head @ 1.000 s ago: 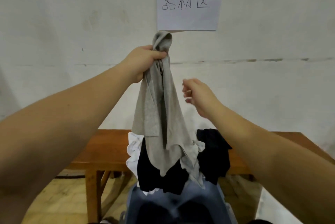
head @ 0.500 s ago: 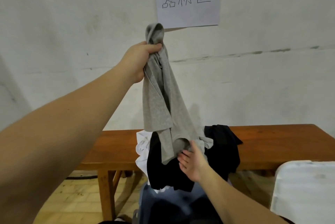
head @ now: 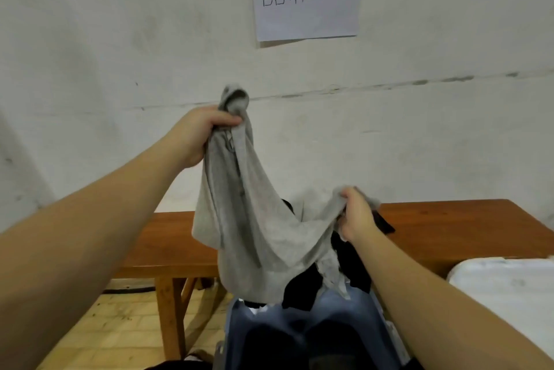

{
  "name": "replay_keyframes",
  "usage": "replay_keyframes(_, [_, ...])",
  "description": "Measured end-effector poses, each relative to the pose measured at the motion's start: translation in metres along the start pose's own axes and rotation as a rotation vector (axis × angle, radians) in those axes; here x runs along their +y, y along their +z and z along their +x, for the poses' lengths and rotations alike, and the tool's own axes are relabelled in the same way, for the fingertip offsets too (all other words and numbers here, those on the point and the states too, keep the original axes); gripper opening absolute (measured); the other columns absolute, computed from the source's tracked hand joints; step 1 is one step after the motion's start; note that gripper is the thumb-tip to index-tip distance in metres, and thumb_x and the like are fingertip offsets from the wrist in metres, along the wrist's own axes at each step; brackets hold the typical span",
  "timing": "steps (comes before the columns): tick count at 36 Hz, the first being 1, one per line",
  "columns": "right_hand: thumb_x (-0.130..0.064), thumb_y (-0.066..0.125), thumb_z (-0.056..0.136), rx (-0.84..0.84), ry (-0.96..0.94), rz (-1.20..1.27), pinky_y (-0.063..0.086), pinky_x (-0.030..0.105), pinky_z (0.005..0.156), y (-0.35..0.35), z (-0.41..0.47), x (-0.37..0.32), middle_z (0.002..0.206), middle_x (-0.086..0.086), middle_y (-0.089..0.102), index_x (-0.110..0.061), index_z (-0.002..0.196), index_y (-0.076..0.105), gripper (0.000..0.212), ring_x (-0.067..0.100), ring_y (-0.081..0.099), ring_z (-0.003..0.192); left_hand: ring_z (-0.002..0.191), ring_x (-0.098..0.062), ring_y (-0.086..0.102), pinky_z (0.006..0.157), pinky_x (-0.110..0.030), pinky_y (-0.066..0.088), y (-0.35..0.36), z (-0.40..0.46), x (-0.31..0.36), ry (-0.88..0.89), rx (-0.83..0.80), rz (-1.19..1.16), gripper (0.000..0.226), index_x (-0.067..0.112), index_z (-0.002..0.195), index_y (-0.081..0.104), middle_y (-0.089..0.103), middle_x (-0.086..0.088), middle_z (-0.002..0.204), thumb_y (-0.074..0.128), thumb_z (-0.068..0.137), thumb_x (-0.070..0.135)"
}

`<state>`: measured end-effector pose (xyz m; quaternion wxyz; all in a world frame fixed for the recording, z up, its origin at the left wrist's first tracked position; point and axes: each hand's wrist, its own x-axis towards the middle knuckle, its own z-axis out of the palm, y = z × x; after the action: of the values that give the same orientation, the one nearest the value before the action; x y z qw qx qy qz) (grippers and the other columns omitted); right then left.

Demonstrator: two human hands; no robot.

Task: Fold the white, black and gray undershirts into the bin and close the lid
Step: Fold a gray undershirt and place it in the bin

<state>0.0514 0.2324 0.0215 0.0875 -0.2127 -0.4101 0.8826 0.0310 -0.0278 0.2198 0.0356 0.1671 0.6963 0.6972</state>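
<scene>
Gray undershirt [head: 239,219] held up in the air over the blue bin [head: 302,327], in front of the wooden bench [head: 449,228]. Thin knit, light, wholly limp: it sags in a deep swag between the two holds and will likely bunch rather than keep any crease unless laid flat. Not slippery, not fragile. Best taken at seams or corners, such as the shoulder straps and hem, so the panel spreads. Left hand [head: 204,136] raised high, arm stretched forward, grip clamped on a bunched strap end, a loop of cloth poking above the fist. Right hand [head: 356,216] lower and to the right, near bench height, fingers pinched together on a gathered edge of the same shirt, pulling it sideways. Black undershirt [head: 353,255] draped over the bin's far rim, mostly behind the gray one; a scrap of white just shows at the rim below it. Pale lid [head: 503,285] lies to the right, off the bin. Nothing folded yet, by the look of it.
</scene>
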Motion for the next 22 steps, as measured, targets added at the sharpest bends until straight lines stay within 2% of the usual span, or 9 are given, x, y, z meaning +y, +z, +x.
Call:
replay_keyframes(2, [-0.019,0.052,0.088,-0.087,-0.051,0.007,0.046,0.040,0.100,0.012,-0.001,-0.023,0.117,0.013,0.064,-0.012,0.101,0.061,0.017,0.026,0.062,0.106,0.073,-0.020,0.069,0.071,-0.027,0.057,0.001,-0.004,-0.013,-0.036,-0.043,0.074,0.013,0.004,0.089,0.067,0.072,-0.007,0.077,0.057,0.087,-0.004])
replay_keyframes(6, [-0.014,0.051,0.085,-0.186,-0.164,-0.058,0.051,0.040,0.092,0.036,-0.015,-0.071,0.107,0.017,0.065,0.001,0.105,0.065,0.028,0.032,0.064,0.100,0.084,-0.026,0.069,0.081,-0.032,0.053,0.007,-0.014,-0.036,-0.116,-0.150,0.241,0.009,0.008,0.082,0.073,0.073,-0.012,0.085,0.072,0.075,0.003])
replay_keyframes(8, [-0.015,0.055,0.079,-0.247,-0.177,-0.073,0.048,0.043,0.099,0.045,-0.019,-0.089,0.115,0.023,0.062,0.006,0.114,0.061,0.041,0.040,0.060,0.114,0.087,-0.026,0.070,0.081,-0.032,0.053,0.012,-0.019,-0.045,-0.168,-0.225,0.284,0.014,0.012,0.079,0.076,0.074,-0.012,0.089,0.075,0.065,0.010])
replay_keyframes(11, [-0.020,0.063,0.088,-0.317,-0.161,-0.119,0.051,0.044,0.097,0.060,-0.026,-0.107,0.113,0.023,0.064,0.003,0.108,0.064,0.031,0.037,0.063,0.113,0.092,-0.025,0.072,0.083,-0.030,0.053,0.023,-0.027,-0.056,-0.206,-0.374,0.369,0.013,0.016,0.081,0.079,0.076,-0.012,0.096,0.077,0.069,0.011])
replay_keyframes(14, [-0.021,0.063,0.095,-0.403,-0.181,-0.149,0.054,0.041,0.094,0.076,-0.035,-0.119,0.096,0.013,0.070,-0.006,0.096,0.064,0.016,0.025,0.068,0.092,0.104,-0.026,0.069,0.091,-0.032,0.052,0.030,-0.030,-0.063,-0.277,-0.571,0.462,0.021,0.013,0.097,0.076,0.074,-0.010,0.107,0.076,0.077,0.014])
replay_keyframes(16, [-0.014,0.059,0.096,-0.446,-0.236,-0.159,0.048,0.042,0.101,0.083,-0.038,-0.126,0.087,0.008,0.068,-0.009,0.088,0.064,0.011,0.021,0.064,0.089,0.112,-0.025,0.065,0.099,-0.037,0.050,0.031,-0.032,-0.063,-0.391,-0.790,0.474,0.028,0.012,0.118,0.067,0.071,-0.008,0.117,0.067,0.090,0.012])
replay_keyframes(18, [-0.010,0.056,0.095,-0.488,-0.259,-0.160,0.047,0.041,0.102,0.087,-0.043,-0.134,0.092,0.010,0.068,-0.007,0.094,0.065,0.010,0.021,0.065,0.090,0.109,-0.022,0.063,0.098,-0.037,0.050,0.031,-0.033,-0.062,-0.438,-0.910,0.488,0.039,0.017,0.135,0.055,0.067,-0.006,0.121,0.059,0.097,0.024])
replay_keyframes(20, [-0.009,0.057,0.091,-0.542,-0.253,-0.142,0.048,0.042,0.102,0.092,-0.051,-0.139,0.109,0.017,0.067,0.000,0.116,0.061,0.027,0.027,0.066,0.102,0.105,-0.022,0.063,0.096,-0.036,0.053,0.036,-0.031,-0.064,-0.368,-0.789,0.497,0.050,0.019,0.138,0.051,0.064,-0.007,0.125,0.056,0.094,0.042])
replay_keyframes(22, [-0.010,0.060,0.083,-0.592,-0.247,-0.134,0.045,0.048,0.105,0.097,-0.057,-0.144,0.118,0.023,0.062,0.003,0.132,0.051,0.052,0.033,0.061,0.111,0.108,-0.019,0.062,0.094,-0.034,0.054,0.042,-0.028,-0.067,-0.247,-0.531,0.505,0.052,0.020,0.136,0.050,0.060,-0.004,0.128,0.058,0.094,0.049])
